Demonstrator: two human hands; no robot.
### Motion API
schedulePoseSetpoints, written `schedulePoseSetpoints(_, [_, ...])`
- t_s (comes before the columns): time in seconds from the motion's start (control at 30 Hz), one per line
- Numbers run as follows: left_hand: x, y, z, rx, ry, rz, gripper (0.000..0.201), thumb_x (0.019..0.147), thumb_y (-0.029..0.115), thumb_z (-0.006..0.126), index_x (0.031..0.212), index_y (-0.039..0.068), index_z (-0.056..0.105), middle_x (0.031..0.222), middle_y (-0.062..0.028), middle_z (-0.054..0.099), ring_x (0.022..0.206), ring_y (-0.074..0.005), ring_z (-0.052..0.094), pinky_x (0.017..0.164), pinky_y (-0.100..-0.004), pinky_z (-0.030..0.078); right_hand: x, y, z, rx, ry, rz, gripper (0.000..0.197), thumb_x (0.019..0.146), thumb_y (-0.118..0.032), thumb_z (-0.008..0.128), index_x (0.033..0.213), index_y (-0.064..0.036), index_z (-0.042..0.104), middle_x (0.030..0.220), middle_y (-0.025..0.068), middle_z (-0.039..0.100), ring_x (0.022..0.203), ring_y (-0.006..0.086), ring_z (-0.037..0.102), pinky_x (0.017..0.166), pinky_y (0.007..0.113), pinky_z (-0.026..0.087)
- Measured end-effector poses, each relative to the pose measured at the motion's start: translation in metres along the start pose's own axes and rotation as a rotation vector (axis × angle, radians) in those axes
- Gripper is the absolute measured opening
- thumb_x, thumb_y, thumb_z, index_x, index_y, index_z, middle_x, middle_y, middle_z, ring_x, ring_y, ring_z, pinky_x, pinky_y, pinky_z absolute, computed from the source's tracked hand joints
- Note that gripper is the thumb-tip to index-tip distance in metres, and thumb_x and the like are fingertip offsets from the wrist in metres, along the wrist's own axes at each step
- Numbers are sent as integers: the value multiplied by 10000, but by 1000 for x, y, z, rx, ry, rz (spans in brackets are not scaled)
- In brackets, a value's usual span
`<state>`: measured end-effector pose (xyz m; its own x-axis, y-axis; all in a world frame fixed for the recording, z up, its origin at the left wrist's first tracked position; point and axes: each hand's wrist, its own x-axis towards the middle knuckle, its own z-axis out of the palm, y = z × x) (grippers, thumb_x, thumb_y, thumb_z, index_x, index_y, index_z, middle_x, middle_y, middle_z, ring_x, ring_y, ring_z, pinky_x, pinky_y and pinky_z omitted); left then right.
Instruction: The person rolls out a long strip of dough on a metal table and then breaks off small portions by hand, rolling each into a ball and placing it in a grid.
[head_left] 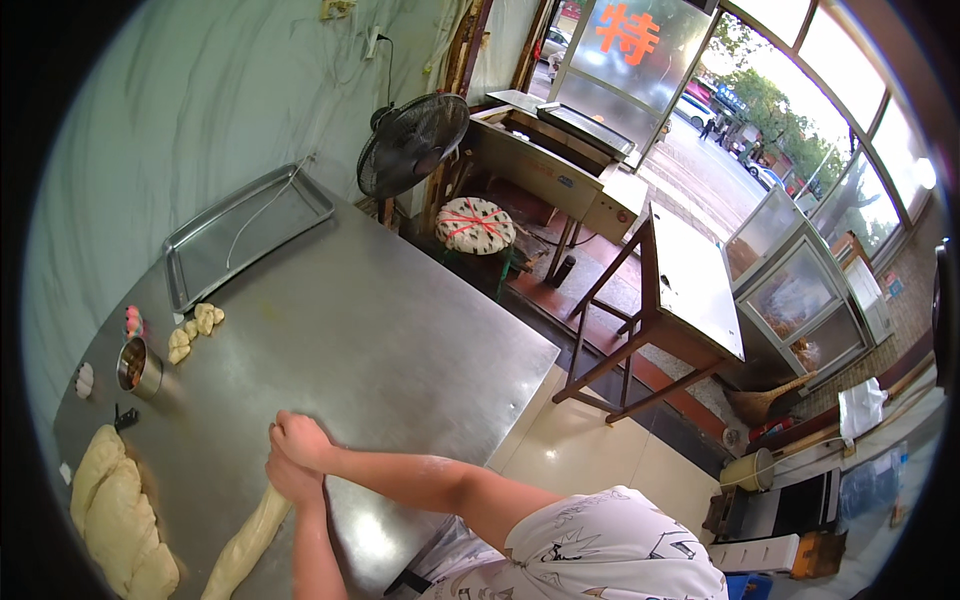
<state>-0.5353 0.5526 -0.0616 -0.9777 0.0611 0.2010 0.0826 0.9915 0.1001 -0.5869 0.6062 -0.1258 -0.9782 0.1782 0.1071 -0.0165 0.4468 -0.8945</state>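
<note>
A long pale strip of dough [246, 545] runs from the lower edge up to my hands over the steel tabletop [400, 330]. My left hand [291, 480] is closed round its upper end. Pressed against the left hand's top is my right hand [302, 440], its fingers curled. Whatever lies inside the right hand is hidden. To the left rests a large folded mass of dough [115, 515]. Farther up the table are several small dough lumps [205, 320], close to a metal cup [140, 368] with something brownish in it.
An empty metal tray [250, 235] lies along the wall at the table's far side. Behind the table's far corner stand a black fan [412, 145] and a stool with a spotted cushion [475, 225]. A white-topped table [695, 285] stands to the right.
</note>
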Motion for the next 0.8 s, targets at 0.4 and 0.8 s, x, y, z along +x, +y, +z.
schedulePoseSetpoints(0.4, [7, -8, 45, -68, -48, -101, 158, 1031, 285, 630, 1110, 163, 693, 1041, -44, 782, 854, -285, 809, 724, -427, 654, -6, -15, -9, -207, -28, 198, 347, 987, -271, 559, 929, -23, 794, 966, 273, 768, 934, 503, 736, 897, 562, 605])
schedulePoseSetpoints(0.8, [22, -27, 78, -50, -230, -27, 206, 941, 331, 709, 1003, 134, 712, 955, -96, 814, 898, -296, 812, 788, -434, 648, 7, -27, -40, -296, -114, 201, 304, 901, -329, 687, 924, -64, 832, 909, 209, 792, 865, 406, 771, 835, 497, 631])
